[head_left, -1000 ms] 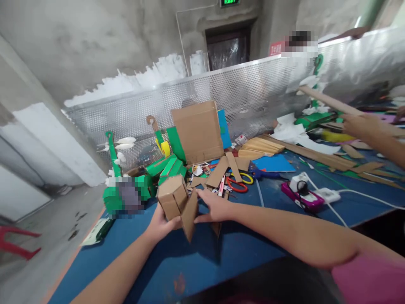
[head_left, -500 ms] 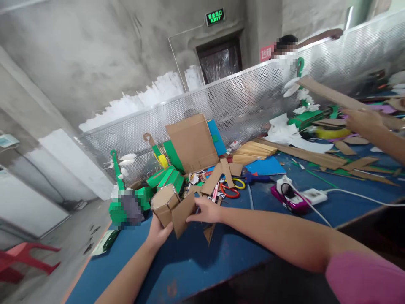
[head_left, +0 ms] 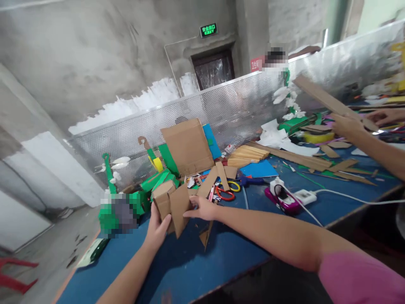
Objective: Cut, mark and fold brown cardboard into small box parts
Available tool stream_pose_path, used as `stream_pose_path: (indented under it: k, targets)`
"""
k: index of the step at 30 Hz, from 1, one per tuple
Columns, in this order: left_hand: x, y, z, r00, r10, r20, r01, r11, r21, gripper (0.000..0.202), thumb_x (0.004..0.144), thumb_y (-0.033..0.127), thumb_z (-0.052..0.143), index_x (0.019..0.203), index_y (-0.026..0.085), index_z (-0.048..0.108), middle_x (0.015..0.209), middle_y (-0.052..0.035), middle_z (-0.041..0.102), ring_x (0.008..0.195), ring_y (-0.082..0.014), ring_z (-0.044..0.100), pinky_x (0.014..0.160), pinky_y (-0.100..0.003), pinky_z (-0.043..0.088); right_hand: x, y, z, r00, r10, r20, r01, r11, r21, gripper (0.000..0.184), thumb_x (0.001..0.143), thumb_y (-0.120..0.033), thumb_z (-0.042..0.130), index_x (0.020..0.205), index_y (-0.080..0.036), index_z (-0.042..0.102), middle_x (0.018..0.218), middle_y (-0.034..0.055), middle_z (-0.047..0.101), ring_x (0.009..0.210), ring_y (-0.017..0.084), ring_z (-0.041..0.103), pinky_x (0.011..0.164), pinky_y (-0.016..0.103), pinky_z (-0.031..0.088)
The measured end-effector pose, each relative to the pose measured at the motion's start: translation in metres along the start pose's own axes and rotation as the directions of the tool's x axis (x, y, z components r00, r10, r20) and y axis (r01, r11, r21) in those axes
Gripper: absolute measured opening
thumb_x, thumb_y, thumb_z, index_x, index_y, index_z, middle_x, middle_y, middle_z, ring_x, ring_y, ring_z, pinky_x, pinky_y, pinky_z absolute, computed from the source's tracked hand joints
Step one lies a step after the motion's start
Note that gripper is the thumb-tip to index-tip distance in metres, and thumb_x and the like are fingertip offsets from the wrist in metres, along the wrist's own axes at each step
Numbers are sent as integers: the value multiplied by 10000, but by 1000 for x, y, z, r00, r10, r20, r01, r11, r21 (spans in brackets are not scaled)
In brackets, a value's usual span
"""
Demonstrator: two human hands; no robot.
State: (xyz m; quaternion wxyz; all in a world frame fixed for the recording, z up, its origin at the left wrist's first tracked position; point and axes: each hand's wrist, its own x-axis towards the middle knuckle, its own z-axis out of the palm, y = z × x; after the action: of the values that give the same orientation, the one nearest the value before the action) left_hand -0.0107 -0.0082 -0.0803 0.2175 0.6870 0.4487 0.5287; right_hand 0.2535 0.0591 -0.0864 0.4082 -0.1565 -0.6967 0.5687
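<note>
My left hand point(head_left: 158, 223) grips a folded brown cardboard piece point(head_left: 172, 202) from below, holding it just above the blue table point(head_left: 221, 257). My right hand point(head_left: 202, 207) pinches the right edge of the same cardboard piece, its fingers closed on the flap. A small cardboard triangle point(head_left: 205, 235) hangs under my right wrist. Red-handled scissors point(head_left: 225, 194) and yellow-handled scissors point(head_left: 234, 185) lie just beyond my hands among cardboard strips.
A large cardboard sheet point(head_left: 188, 145) leans on the perforated metal divider point(head_left: 133, 131). Green card models point(head_left: 152, 179) stand left. A purple glue gun point(head_left: 283, 200) and a white power strip point(head_left: 305, 196) lie right. Another person's hands point(head_left: 348, 124) hold a cardboard strip far right.
The cardboard piece has been turned and raised slightly in my hands, and its flap now stands more upright. The view has shifted up and right.
</note>
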Motion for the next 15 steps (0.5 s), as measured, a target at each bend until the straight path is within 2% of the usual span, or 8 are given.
stream_pose_path:
  k: [3,5,7,10,13,15]
  targets:
    - [3,2,-11,981,-179,-75,163,970,-180,903,974,613,745,1735,293,379,1708,-122,547,1609,-344,501,1329,-502,435,8,16,1,998,38,-57,-36,999,41,631,787,-598,935,1235,-202,734,1296,112,825,1261,324,773,1218,561,531]
    - [7,-1,-20,940,-329,-95,272,887,-373,931,919,634,775,1699,266,426,1638,-143,621,1505,-376,614,1230,-538,549,11,23,2,995,56,-79,-50,996,70,624,804,-598,920,1249,-206,726,1299,107,824,1276,325,767,1225,568,526]
    - [12,-3,-27,905,-422,-50,346,801,-489,935,892,620,787,1675,234,450,1600,-170,654,1381,-398,707,1102,-558,639,12,26,2,990,85,-110,-80,996,49,600,826,-605,901,1237,-205,726,1260,102,832,1241,328,777,1180,574,561]
    - [18,-3,-31,908,-419,-5,350,766,-539,876,899,598,771,1633,200,504,1572,-181,679,1298,-396,754,1042,-551,665,10,24,0,987,116,-114,-118,993,-4,520,863,-578,876,1184,-198,727,1182,89,839,1178,313,786,1110,544,605]
    - [17,-4,-31,924,-383,10,328,778,-535,865,914,599,770,1628,187,509,1573,-189,679,1339,-406,733,1092,-572,635,7,18,0,985,136,-109,-139,990,-25,494,855,-559,878,1148,-192,727,1115,77,838,1098,291,797,1053,506,633]
    - [15,-8,-31,936,-352,-1,303,806,-508,902,893,612,812,1624,179,508,1577,-202,674,1385,-420,702,1136,-590,604,5,12,2,986,133,-97,-135,991,-17,507,835,-563,888,1142,-192,731,1120,82,839,1081,288,800,1067,505,628]
